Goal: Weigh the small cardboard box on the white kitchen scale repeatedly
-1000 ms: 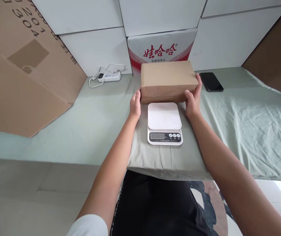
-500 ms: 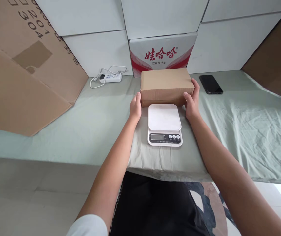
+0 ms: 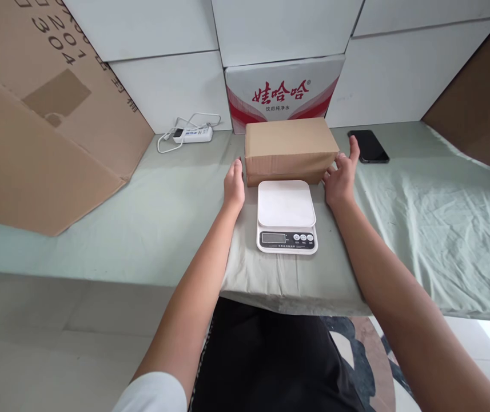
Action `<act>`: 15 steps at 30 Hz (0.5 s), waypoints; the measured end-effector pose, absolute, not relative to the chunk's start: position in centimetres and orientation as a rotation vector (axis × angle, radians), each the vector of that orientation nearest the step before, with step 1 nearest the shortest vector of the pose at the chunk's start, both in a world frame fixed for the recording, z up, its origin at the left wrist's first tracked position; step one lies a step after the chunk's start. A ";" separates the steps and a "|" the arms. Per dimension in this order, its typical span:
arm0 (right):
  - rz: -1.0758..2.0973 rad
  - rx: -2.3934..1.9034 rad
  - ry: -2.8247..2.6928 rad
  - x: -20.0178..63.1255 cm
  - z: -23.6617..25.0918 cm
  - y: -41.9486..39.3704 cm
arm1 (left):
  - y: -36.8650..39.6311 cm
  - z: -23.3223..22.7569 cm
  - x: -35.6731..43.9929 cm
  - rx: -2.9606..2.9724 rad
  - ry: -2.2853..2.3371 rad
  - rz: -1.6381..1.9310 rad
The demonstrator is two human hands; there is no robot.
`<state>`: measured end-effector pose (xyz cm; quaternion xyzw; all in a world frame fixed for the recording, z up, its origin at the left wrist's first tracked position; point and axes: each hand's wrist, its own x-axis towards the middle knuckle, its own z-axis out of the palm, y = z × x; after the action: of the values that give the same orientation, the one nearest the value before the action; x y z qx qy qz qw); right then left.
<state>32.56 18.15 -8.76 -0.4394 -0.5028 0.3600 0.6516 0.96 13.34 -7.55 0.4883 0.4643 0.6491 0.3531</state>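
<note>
A brown cardboard box (image 3: 291, 137) sits on the green cloth behind a white kitchen scale (image 3: 286, 204), whose grey display looks blank and whose platform carries nothing. To the left of the box, a small gap away, is my left hand (image 3: 234, 184), open, with its palm facing the box and its farther fingers partly hidden. My right hand (image 3: 341, 176) is open at the box's right front corner. Its fingers are spread, one of them raised, and I cannot tell whether the lower fingertips still touch the cardboard.
A black phone (image 3: 369, 147) lies right of the box. Back left is a white power strip (image 3: 194, 135) with a coiled cable. A printed white and red carton (image 3: 285, 91) stands behind. Large cardboard panels (image 3: 56, 131) flank the cloth-covered table (image 3: 176, 229).
Both hands have loosened from the box: the left has shifted slightly left, and the right has drawn off to the right with its fingers spreading. The box has stayed put.
</note>
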 end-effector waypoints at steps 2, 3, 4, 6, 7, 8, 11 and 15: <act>0.836 -1.009 -1.102 33.1 -8.9 18.5 | 13.5 -7.6 1.0 1.138 1.242 1.674; 0.834 -1.013 -1.100 33.2 -9.0 18.6 | 13.5 -7.6 1.0 1.110 1.253 1.678; 0.829 -1.012 -1.098 33.3 -9.0 18.7 | 13.5 -7.7 1.0 1.100 1.259 1.681; 0.825 -0.994 -1.078 33.2 -9.1 18.9 | 13.6 -7.7 1.0 1.102 1.268 1.678; 0.827 -0.982 -1.070 33.0 -9.0 18.9 | 13.7 -7.8 1.0 1.112 1.270 1.671; 0.829 -0.971 -1.068 32.9 -9.0 18.9 | 13.7 -7.8 1.0 1.125 1.268 1.662; 0.847 -0.946 -1.069 32.3 -8.5 18.4 | 13.5 -7.6 1.1 1.149 1.265 1.648; 0.890 -0.934 -1.045 31.6 -7.3 16.7 | 12.5 -6.5 1.5 1.100 1.255 1.646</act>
<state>31.61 16.71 -7.27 -0.4151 -0.4645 0.3955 0.6749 1.47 12.48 -6.45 0.4326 0.4935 0.6470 0.3883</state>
